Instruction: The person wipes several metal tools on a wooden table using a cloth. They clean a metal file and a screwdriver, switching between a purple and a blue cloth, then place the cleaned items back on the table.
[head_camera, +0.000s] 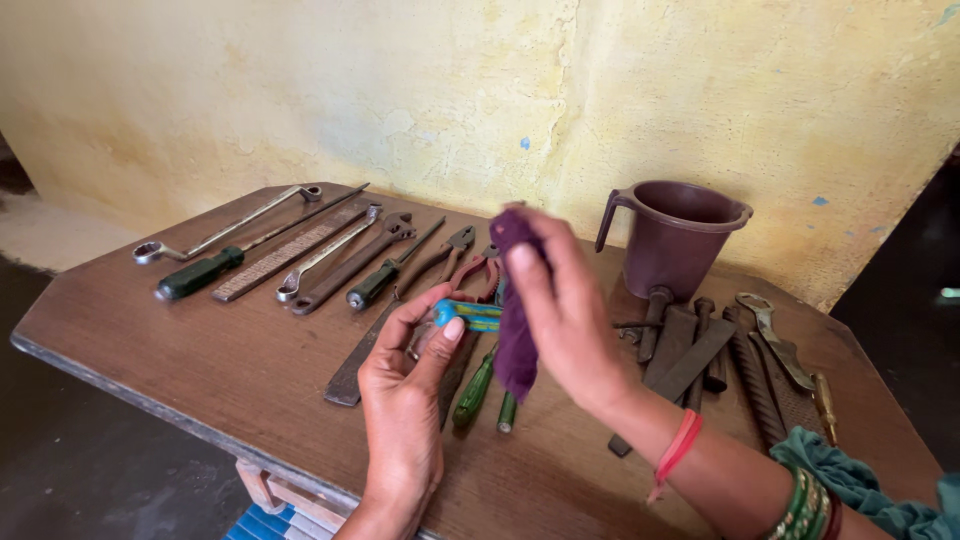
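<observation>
Wall (300, 90) of rough yellow plaster, patchy and flaking, stands behind a worn brown wooden table (200, 360) with a chipped front edge. On the table's right stands a plastic jug (678, 235), dull purple-brown, round, with a handle on its left side. Across the left half lie long metal tools in a slanted row: a bent ring spanner (225, 227), a screwdriver with a dark green handle (200, 273), a flat rusty file (285, 252), an open spanner (325, 255) and a dark wrench (350, 268). Right of the jug's base lie rusty bars, chisels and a ribbed file (755, 385), dark and pitted. Pliers with red handles (475, 270) lie just behind the hands, and 2 small green-handled screwdrivers (475, 388) lie under them.

The right hand (565, 320), wrist wearing a red thread and green bangles, has its fingers closed on a purple cloth (515, 330), soft and crumpled, hanging down from the fingertips. The left hand (405, 390) pinches a small tool with a blue and green handle (468, 315) between thumb and curled fingers, above the table's middle; the cloth touches its right end.
</observation>
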